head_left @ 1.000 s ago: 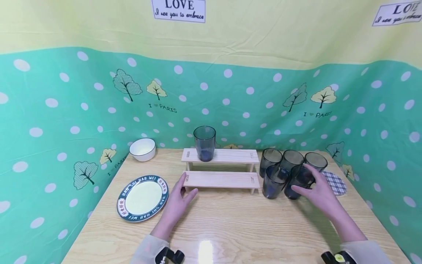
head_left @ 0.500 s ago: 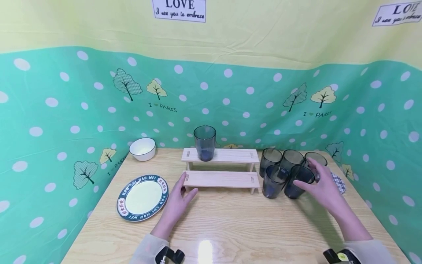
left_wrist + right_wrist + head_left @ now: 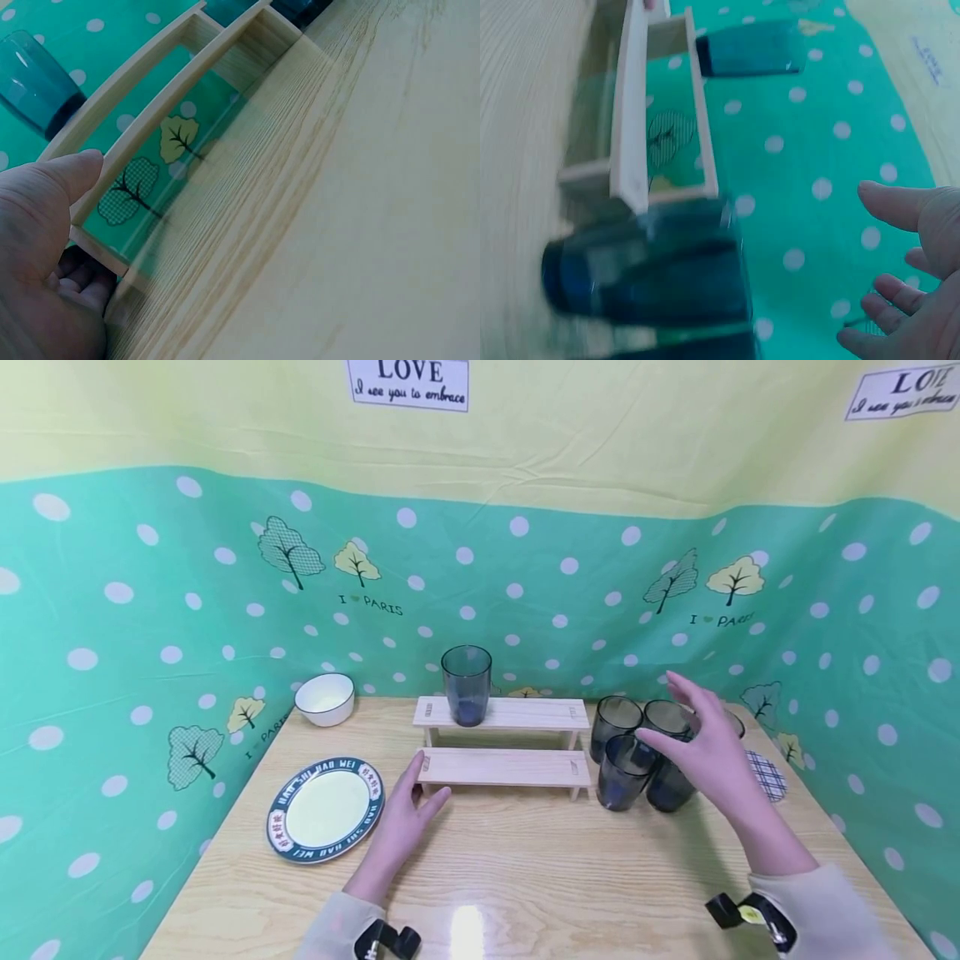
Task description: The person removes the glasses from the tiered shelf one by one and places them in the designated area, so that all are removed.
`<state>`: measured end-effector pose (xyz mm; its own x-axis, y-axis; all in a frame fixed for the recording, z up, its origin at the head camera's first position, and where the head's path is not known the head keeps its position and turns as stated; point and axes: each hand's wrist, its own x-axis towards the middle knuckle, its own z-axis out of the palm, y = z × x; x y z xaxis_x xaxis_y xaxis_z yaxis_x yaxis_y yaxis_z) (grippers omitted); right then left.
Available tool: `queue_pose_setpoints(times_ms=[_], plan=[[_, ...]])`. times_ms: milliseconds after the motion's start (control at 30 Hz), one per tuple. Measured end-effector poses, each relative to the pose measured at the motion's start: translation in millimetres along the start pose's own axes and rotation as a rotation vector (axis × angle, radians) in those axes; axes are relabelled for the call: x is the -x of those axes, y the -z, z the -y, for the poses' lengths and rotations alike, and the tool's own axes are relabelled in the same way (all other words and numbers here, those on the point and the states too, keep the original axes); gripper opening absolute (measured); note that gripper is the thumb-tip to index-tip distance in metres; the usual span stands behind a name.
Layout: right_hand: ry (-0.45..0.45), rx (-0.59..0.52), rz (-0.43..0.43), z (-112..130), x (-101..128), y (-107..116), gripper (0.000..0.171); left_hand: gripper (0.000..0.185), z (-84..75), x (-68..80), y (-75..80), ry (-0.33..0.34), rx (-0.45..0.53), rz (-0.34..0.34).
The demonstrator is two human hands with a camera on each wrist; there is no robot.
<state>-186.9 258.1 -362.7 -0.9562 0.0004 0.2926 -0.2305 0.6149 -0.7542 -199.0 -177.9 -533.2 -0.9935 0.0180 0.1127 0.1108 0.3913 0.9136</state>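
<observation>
A two-tier wooden rack (image 3: 504, 767) stands mid-table, with a dark blue tinted glass (image 3: 467, 687) upright on its upper tier. My left hand (image 3: 402, 817) touches the left end of the lower tier, thumb spread in front; in the left wrist view its other fingers, partly hidden, bend beside the rack's end. My right hand (image 3: 708, 747) is raised over a cluster of upright tinted glasses (image 3: 624, 781) right of the rack, hiding part of them. Its fingers and thumb are spread around nothing. In the right wrist view the fingers (image 3: 896, 206) are apart from the blurred glasses (image 3: 649, 266).
A plate with a blue lettered rim (image 3: 281, 793) lies left of my left hand. Behind it sits a white bowl (image 3: 324, 703). A checked round mat (image 3: 768, 777) lies at the right, beyond the glasses. A polka-dot cloth (image 3: 517, 593) hangs behind the table.
My right hand has risen from beside the front right glass, moving up and to the left above the cluster. The glasses, the rack and my left hand stay where they were.
</observation>
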Motion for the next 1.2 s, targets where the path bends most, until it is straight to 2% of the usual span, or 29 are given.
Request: queue_pose_setpoints(times_ms=[533, 767, 967, 1200], plan=[[0.090, -0.185, 0.092, 51, -29, -60, 0.093, 0.092, 0.9, 0.0, -0.9, 0.007, -0.002, 0.002], [0.095, -0.286, 0.144, 69, -40, -93, 0.094, 0.092, 0.7, -0.7, -0.5, 0.006, -0.012, -0.004], [0.107, -0.313, 0.166, 84, -51, -119, 0.095, 0.093, 1.8, -0.1, -0.8, 0.008, -0.022, -0.005], [0.143, -0.318, 0.159, 98, -67, -139, 0.093, 0.095, 1.9, 0.8, -0.3, 0.003, -0.023, -0.002]])
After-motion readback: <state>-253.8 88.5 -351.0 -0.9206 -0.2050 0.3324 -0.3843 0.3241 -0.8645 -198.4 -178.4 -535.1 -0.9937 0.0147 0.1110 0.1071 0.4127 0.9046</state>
